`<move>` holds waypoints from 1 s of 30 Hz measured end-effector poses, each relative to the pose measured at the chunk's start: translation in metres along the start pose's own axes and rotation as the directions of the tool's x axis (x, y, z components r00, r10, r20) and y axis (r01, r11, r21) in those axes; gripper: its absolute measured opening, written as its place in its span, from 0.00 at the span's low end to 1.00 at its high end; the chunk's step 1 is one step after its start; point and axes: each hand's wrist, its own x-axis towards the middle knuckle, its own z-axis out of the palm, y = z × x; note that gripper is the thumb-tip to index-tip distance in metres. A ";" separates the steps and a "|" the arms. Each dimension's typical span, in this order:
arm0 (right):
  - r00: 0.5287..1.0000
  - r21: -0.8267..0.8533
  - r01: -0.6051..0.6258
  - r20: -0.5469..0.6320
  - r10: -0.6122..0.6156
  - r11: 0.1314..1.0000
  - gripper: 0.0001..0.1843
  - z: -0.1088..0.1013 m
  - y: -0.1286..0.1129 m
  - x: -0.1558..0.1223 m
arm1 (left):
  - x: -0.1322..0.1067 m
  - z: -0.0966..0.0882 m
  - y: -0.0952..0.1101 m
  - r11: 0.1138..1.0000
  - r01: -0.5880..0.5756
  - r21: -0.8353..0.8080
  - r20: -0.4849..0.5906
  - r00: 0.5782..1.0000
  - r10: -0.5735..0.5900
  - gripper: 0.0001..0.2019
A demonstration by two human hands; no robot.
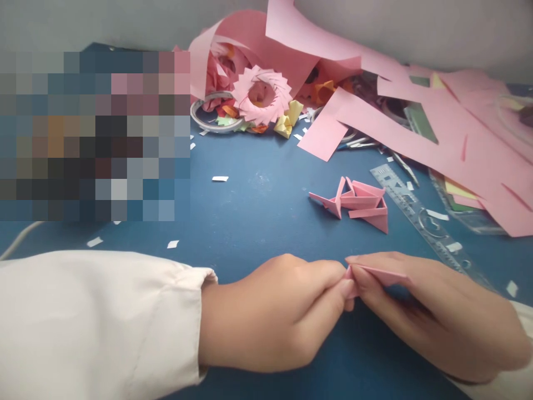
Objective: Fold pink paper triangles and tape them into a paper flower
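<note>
Pink paper strip [381,273] pinched between both hands, low over blue worktop [258,205]. Left hand [277,314] fingers clenched on near end; right hand [437,311] fingers grasping folded length. Judgement: align edges, press crease firm, match folded pink triangles [358,203] beside ruler [420,219].

A: Lighting? Even and soft, fairly bright, no hard shadows on the blue table [258,200].

B: Faint shadow only under the hands. No glare, maybe a dull sheen on the clear ruler [420,214].

A: Focus? Soft overall, slightly hazy, washed colours. White sleeve [95,322] near the lens is smooth, little detail.

B: Pixelated block [95,136] covers upper left. Pink paper sheets [458,139] at right edge look smeared.
</note>
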 end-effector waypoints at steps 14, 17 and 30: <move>0.958 -0.276 0.287 0.090 -0.272 0.917 0.27 0.000 0.008 -0.002 | 0.000 -0.001 -0.003 0.927 0.112 -0.358 0.021 0.993 -0.112 0.14; 0.964 -0.196 0.265 0.040 -0.262 0.944 0.22 0.000 0.008 -0.001 | 0.002 0.001 -0.004 0.982 0.073 -0.176 -0.083 0.993 -0.088 0.11; 0.964 0.134 -0.184 -0.168 0.206 0.974 0.02 0.004 0.003 0.006 | 0.005 0.003 -0.008 0.993 -0.112 -0.024 -0.468 0.879 0.088 0.07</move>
